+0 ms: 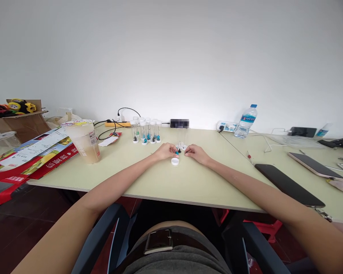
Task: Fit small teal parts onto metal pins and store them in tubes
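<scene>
My left hand pinches a small blue piece at its fingertips. Opposite it, my right hand has its fingers drawn together; something small and dark shows at the tips, too tiny to name. Between the hands lies a small black piece. Just behind them a clear tube appears to stand upright on a white base. A round white cap rests on the table in front of the left fingertips.
Several clear tubes with white ends and blue or dark pieces stand behind left. A drink cup is left, a water bottle back right. Phones lie by my right forearm. A power strip sits against the wall.
</scene>
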The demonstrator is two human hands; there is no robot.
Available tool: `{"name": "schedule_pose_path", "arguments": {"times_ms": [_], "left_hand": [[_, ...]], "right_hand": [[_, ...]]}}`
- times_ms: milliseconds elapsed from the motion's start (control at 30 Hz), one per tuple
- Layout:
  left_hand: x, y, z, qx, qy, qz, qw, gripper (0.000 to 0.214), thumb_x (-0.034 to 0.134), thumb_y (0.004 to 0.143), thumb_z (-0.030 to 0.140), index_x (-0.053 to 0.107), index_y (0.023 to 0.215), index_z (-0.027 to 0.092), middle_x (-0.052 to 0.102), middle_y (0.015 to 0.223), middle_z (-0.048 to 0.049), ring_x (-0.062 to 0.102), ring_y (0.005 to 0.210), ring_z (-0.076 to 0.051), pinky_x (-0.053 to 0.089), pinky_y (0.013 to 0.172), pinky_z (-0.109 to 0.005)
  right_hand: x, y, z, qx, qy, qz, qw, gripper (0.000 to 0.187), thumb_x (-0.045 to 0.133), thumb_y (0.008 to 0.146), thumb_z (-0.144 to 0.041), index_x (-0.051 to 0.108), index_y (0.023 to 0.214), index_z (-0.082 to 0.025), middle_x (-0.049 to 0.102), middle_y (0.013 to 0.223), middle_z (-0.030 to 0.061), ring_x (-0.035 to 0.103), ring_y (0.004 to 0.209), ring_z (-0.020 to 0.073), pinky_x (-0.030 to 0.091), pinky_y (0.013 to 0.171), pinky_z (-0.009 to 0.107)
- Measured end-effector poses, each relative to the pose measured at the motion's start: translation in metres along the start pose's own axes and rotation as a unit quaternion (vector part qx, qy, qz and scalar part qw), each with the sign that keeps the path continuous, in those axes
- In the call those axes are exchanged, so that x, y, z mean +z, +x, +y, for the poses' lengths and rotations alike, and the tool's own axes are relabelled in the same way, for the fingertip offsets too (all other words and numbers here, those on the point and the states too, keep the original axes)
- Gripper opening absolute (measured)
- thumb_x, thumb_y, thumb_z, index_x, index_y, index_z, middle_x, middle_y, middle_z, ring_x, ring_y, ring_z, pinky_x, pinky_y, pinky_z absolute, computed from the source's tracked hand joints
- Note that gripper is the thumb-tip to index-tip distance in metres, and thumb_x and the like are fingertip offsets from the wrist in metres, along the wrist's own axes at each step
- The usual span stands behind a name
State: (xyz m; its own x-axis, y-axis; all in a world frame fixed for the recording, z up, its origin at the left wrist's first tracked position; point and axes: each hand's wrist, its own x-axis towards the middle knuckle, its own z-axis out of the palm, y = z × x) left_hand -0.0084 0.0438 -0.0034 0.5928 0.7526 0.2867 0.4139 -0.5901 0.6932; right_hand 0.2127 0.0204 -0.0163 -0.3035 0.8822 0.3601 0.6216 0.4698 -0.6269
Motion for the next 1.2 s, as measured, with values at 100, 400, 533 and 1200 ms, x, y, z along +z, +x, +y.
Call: {"name": "schedule_pose_path", "arguments": {"times_ms": [100,400,533,1200], "left_hand": [[0.004,0.002,0.002,0.010,-0.006,0.013,1.000,0.033,0.070,0.058,0.037,0.066,0.077,0.011,0.063,0.073,-0.0041,0.054,0.069,-0.014,0.041,0.066,-0.025],[-0.011,-0.011,0.007,-0.015,-0.247,-0.029,0.968,0.036,0.069,0.066,0.037,0.063,0.090,0.010,0.065,0.088,-0.0099,0.060,0.071,-0.013,0.048,0.072,-0.029],[-0.017,-0.019,0.011,-0.042,-0.338,-0.060,0.938,0.039,0.072,0.065,0.032,0.062,0.098,0.012,0.063,0.102,-0.0118,0.063,0.080,-0.015,0.048,0.083,-0.034],[-0.013,-0.017,0.007,-0.107,-0.395,-0.007,0.913,0.028,0.065,0.074,0.034,0.068,0.091,0.012,0.066,0.097,-0.0103,0.059,0.072,-0.010,0.049,0.078,-0.028]], "right_hand": [[0.000,-0.002,-0.003,-0.007,0.011,-0.007,1.000,0.015,0.058,0.073,-0.032,0.062,0.075,-0.018,0.058,0.085,0.0027,0.055,0.076,0.0151,0.043,0.074,0.030],[0.001,-0.006,-0.009,0.005,0.112,0.021,0.993,0.015,0.051,0.080,-0.033,0.055,0.081,-0.019,0.062,0.069,0.0010,0.058,0.063,0.0137,0.047,0.065,0.029],[0.000,-0.006,-0.010,-0.005,0.105,0.005,0.994,0.021,0.050,0.080,-0.032,0.064,0.086,-0.017,0.060,0.070,0.0023,0.057,0.060,0.0136,0.048,0.063,0.029],[-0.001,-0.008,-0.014,-0.034,0.059,0.033,0.997,0.028,0.052,0.080,-0.037,0.069,0.094,-0.020,0.059,0.076,0.0023,0.052,0.057,0.0121,0.044,0.064,0.030]]}}
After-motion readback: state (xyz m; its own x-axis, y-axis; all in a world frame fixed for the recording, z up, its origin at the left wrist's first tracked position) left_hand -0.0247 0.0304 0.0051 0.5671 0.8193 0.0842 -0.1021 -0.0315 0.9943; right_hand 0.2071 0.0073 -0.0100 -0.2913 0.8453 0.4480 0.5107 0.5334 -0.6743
